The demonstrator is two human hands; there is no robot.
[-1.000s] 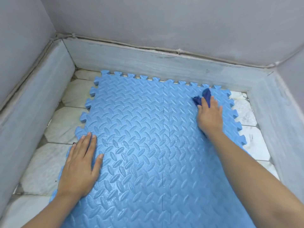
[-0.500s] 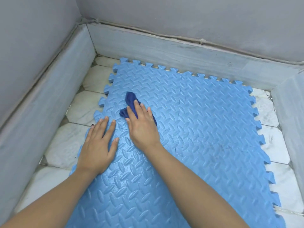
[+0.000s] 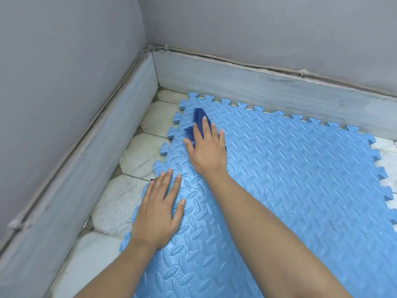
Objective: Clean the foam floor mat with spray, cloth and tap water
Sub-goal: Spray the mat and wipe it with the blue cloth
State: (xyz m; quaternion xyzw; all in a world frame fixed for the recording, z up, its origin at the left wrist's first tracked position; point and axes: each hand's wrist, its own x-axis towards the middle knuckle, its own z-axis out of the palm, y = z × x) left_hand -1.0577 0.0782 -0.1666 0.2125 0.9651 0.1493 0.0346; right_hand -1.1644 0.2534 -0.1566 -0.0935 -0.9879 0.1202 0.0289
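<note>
A light blue foam floor mat (image 3: 300, 179) of interlocking tiles with a raised leaf pattern lies on the tiled floor. A small dark blue cloth (image 3: 198, 119) sits near the mat's far left corner. My right hand (image 3: 206, 147) lies flat on the cloth with straight fingers, pressing it against the mat; most of the cloth is hidden under the palm. My left hand (image 3: 159, 209) rests flat on the mat's left edge, fingers spread and straight, holding nothing. No spray bottle or tap is in view.
White marble floor tiles (image 3: 133, 160) show along the mat's left side and at the far right. A grey skirting (image 3: 279, 87) and painted walls close in the corner at the left and back.
My right hand has swept the cloth from the mat's far right corner across to its far left corner. The left hand has stayed flat on the left edge. The view has turned left.
</note>
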